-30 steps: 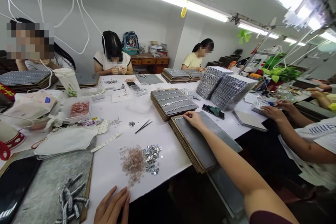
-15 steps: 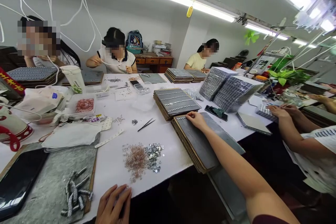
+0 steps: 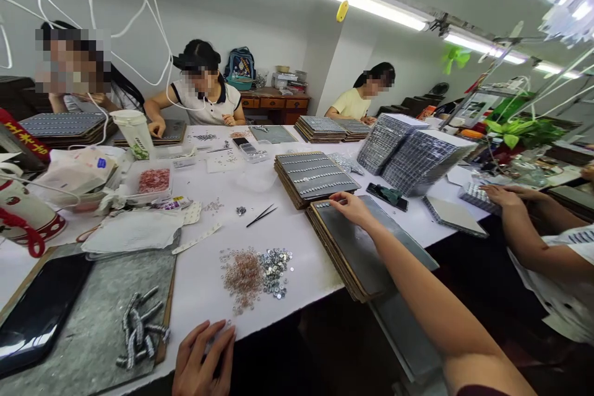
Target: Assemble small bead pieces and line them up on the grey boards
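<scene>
My right hand (image 3: 353, 209) reaches over a grey sheet (image 3: 357, 244) on top of a stack of boards. Its thumb and fingers are pinched beside a short row of small shiny discs (image 3: 323, 205) at the sheet's far left corner; whatever is between the tips is hidden. At the table's front edge, my left hand (image 3: 204, 356) is curled with its fingertips close together. A tiny clear piece (image 3: 227, 323) lies against those tips. Just beyond are a heap of pinkish clear rings (image 3: 242, 278) and a heap of silvery discs (image 3: 277, 269).
Black tweezers (image 3: 261, 216) lie behind the heaps. Another board stack (image 3: 315, 176) carries rows of discs. At left are a phone (image 3: 44, 309) and silvery coiled pieces (image 3: 139, 328) on a grey board. Tall stacks (image 3: 415, 158) stand at right. Co-workers sit around the table.
The view has shifted slightly. My right hand stays at the disc row, and my left hand stays at the table edge. A co-worker opposite has lowered one hand onto a board.
</scene>
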Available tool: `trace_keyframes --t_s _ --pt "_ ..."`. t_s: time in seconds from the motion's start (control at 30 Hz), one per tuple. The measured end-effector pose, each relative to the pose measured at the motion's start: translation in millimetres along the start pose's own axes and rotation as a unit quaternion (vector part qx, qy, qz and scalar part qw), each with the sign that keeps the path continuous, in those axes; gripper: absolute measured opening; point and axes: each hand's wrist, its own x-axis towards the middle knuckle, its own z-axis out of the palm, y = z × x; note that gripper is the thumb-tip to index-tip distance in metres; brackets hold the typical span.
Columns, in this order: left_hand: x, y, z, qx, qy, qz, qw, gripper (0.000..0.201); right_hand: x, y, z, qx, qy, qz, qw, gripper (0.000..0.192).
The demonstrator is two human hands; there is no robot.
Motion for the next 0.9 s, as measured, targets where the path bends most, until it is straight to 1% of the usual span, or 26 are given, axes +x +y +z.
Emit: trace_keyframes --t_s 0.07,0.1,0.13,0.17,0.2,0.23,0.27,0.33,0.4,0.47,0.53,0.6,0.7,0.77,0.9 --pt "2 7 -4.4 0.0 -0.003 -0.023 1.0 0.02 -26 -25 5 0.02 -0.015 -0.053 0.998 0.019" --pt "3 10 -6.8 0.002 -0.002 -0.036 0.999 0.019 -44 -40 11 0.033 -0.028 -0.083 0.996 0.02" --pt "4 14 -9.0 0.004 -0.014 -0.055 0.998 0.019 -65 -55 21 0.048 -0.048 -0.113 0.991 0.022" --pt "5 18 -10.7 0.004 -0.021 -0.071 0.997 0.019 -87 -69 32 0.068 -0.073 -0.153 0.983 0.021" --pt "5 20 -12.0 0.002 -0.024 -0.082 0.996 0.018 -110 -83 44 0.096 -0.084 -0.217 0.968 0.02" --pt "5 22 -12.8 0.003 -0.033 -0.095 0.995 0.018 -132 -96 57 0.12 -0.093 -0.265 0.952 0.017" --pt "5 23 -13.4 0.01 -0.038 -0.108 0.993 0.018 -154 -107 70 0.137 -0.096 -0.298 0.94 0.015" --pt "3 25 -14.1 0.024 -0.047 -0.13 0.99 0.018 -188 -125 96 0.161 -0.089 -0.328 0.927 0.014" --pt "1 26 -14.8 0.038 -0.053 -0.144 0.987 0.017 -210 -137 117 0.186 -0.064 -0.319 0.927 0.015" --pt "-2 26 -15.3 0.047 -0.058 -0.148 0.986 0.017 -221 -144 133 0.192 -0.035 -0.289 0.937 0.017" --pt "-5 26 -15.4 0.054 -0.066 -0.148 0.985 0.019 -226 -149 141 0.174 -0.016 -0.259 0.95 0.021" --pt "-6 26 -15.0 0.065 -0.079 -0.149 0.984 0.023 -229 -152 145 0.147 -0.012 -0.248 0.957 0.029" --pt "-8 26 -14.1 0.087 -0.097 -0.144 0.981 0.029 -232 -157 146 0.107 -0.022 -0.259 0.96 0.04" --pt "-10 25 -13.7 0.091 -0.091 -0.137 0.982 0.028 -234 -159 147 0.084 -0.03 -0.266 0.96 0.043" --pt "-11 26 -15.3 0.078 -0.049 -0.12 0.988 0.017 -235 -160 150 0.062 -0.031 -0.262 0.963 0.046"
